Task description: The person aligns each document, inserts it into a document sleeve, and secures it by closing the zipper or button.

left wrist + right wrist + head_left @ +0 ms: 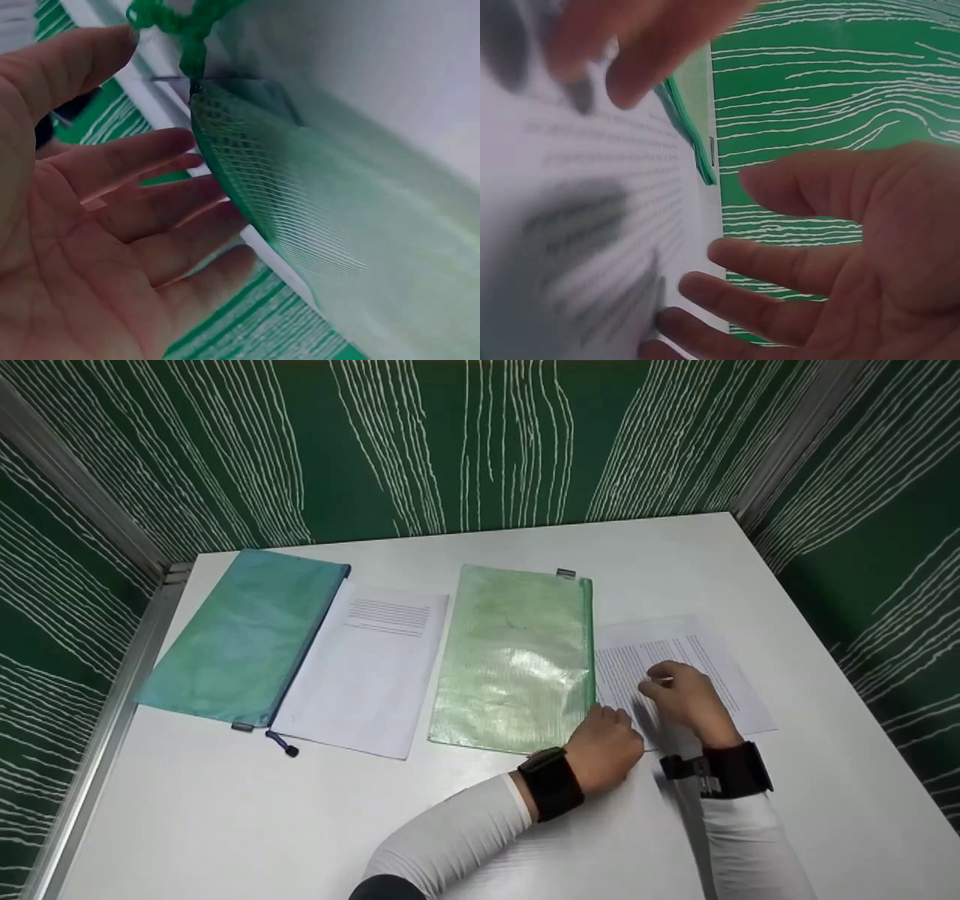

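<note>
My left hand (606, 746) is at the lower right corner of a light green mesh zip pouch (514, 660). In the left wrist view its fingers reach out against the pouch's edge, and a green pull cord (193, 49) hangs near the thumb. Above a printed sheet of paper (724, 675), just right of that pouch, is my right hand (694, 705). The right wrist view shows its fingers spread and slightly bent, with nothing held between thumb and fingers. The sheet's left edge lies beside or under the pouch's zip edge; which, I cannot tell.
On the left of the white table (187, 810) lies a blue-green zip pouch (247, 637). Another sheet with some printed lines (360, 682) lies against it, and a dark zip pull (285, 745) sticks out below. Green, white-streaked panels (517, 442) surround the table.
</note>
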`<control>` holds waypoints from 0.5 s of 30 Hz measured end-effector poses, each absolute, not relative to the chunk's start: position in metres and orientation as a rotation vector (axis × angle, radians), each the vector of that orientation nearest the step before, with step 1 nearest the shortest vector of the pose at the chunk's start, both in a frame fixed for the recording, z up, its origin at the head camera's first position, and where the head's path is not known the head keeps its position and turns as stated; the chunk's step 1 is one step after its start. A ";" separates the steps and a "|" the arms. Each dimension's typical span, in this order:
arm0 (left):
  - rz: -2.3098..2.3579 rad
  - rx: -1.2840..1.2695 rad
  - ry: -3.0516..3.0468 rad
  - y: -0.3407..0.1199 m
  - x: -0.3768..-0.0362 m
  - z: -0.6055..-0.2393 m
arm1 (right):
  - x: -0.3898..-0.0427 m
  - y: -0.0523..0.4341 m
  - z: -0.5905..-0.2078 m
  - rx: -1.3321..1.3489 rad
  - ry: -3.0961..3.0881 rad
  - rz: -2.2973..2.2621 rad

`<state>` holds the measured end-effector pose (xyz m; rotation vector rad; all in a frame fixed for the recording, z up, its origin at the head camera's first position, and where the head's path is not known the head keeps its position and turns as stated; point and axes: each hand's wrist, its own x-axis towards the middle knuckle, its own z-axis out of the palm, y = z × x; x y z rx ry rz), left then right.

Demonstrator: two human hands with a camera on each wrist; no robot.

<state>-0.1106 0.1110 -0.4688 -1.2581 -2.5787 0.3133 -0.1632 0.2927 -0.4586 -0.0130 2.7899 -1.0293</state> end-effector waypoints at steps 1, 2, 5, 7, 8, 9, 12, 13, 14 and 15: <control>0.337 -1.241 -2.580 0.115 -0.111 -0.469 | -0.159 0.295 -0.458 -0.022 2.788 -1.011; 0.352 -1.226 -2.590 0.119 -0.111 -0.469 | -0.155 0.297 -0.457 -0.031 2.785 -0.995; 0.367 -1.189 -2.642 0.130 -0.111 -0.469 | -0.144 0.303 -0.455 -0.044 2.778 -0.937; 0.353 -1.175 -2.678 0.135 -0.112 -0.469 | -0.138 0.308 -0.454 -0.043 2.777 -0.913; 0.340 -1.170 -2.697 0.137 -0.113 -0.469 | -0.135 0.310 -0.454 -0.041 2.775 -0.903; 0.323 -1.165 -2.715 0.139 -0.114 -0.469 | -0.133 0.312 -0.453 -0.033 2.771 -0.895; 0.277 -1.164 -2.750 0.142 -0.116 -0.468 | -0.130 0.315 -0.452 -0.008 2.757 -0.898; 0.263 -1.165 -2.758 0.142 -0.117 -0.467 | -0.129 0.316 -0.451 0.000 2.754 -0.899; 0.257 -1.168 -2.759 0.143 -0.117 -0.466 | -0.129 0.316 -0.450 0.009 2.744 -0.906; 0.259 -1.174 -2.754 0.144 -0.118 -0.466 | -0.128 0.316 -0.450 0.024 2.723 -0.932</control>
